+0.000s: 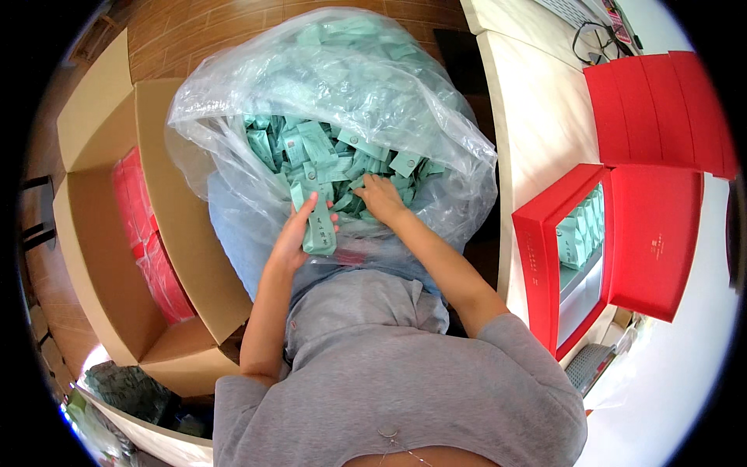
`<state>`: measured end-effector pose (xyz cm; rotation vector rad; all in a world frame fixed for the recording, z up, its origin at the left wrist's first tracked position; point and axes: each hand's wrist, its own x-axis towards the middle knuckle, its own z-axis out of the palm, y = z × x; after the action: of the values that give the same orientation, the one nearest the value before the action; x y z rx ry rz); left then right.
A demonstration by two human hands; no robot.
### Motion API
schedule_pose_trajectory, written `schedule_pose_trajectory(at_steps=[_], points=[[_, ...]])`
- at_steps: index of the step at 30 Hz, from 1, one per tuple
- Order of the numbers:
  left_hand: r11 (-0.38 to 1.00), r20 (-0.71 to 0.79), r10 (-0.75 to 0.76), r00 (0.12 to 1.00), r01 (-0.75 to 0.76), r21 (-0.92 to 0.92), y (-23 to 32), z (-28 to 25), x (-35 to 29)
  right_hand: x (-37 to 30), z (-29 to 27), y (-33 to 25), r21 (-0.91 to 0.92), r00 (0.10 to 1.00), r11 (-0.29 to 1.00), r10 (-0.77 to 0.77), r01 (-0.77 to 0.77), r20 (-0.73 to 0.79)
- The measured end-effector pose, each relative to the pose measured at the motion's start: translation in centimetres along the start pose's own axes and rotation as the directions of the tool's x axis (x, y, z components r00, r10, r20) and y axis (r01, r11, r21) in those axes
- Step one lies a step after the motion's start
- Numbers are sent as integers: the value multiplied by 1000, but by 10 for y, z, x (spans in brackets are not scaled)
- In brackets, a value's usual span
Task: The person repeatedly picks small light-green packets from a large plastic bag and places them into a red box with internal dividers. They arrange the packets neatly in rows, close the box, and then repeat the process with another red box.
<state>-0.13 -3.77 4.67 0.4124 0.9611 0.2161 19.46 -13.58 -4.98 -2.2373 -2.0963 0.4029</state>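
A large clear plastic bag (436, 101) full of small pale-green packets (294, 148) sits before me, its mouth gaping toward my lap. My left hand (292, 233) is closed around one or more green packets (319, 229), held upright at the near edge of the bag's opening. Inside the opening, my right hand (381, 200) reaches among the loose packets with its fingers bent down. Its fingertips are partly hidden, so what they grip, if anything, does not show clearly.
To the right, on a light table (529, 101), an open red gift box (537, 265) holds a row of green packets. Several red box pieces (654, 109) lie behind it. At left stands an open cardboard carton (101, 257) with plastic-wrapped red items (148, 233) inside.
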Motion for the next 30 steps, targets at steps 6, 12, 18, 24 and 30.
schedule_pose_trajectory(at_steps=[6, 12, 18, 24, 30], points=[[997, -8, 11, 1000, -11, -80, -5, -19, 4, 6, -36, -18, 267, 982, 957, 150, -114, -117], [977, 95, -16, 995, 36, -208, -4, -15, -3, -19, -99, -74, 891, 924, 448, 305, 76, -232], [988, 251, 149, 957, -132, -85, -13, -19, 0, -11, -103, -89, 755, 968, 634, 44, 165, -249], [984, 3, 177, 984, -177, 0, 7, -11, -10, 42, -86, -30, 557, 935, 830, 219, -28, -280], [977, 25, 73, 997, -67, -205, 10, -13, -8, 71, -40, 31, 93, 935, 945, 324, -313, -144]])
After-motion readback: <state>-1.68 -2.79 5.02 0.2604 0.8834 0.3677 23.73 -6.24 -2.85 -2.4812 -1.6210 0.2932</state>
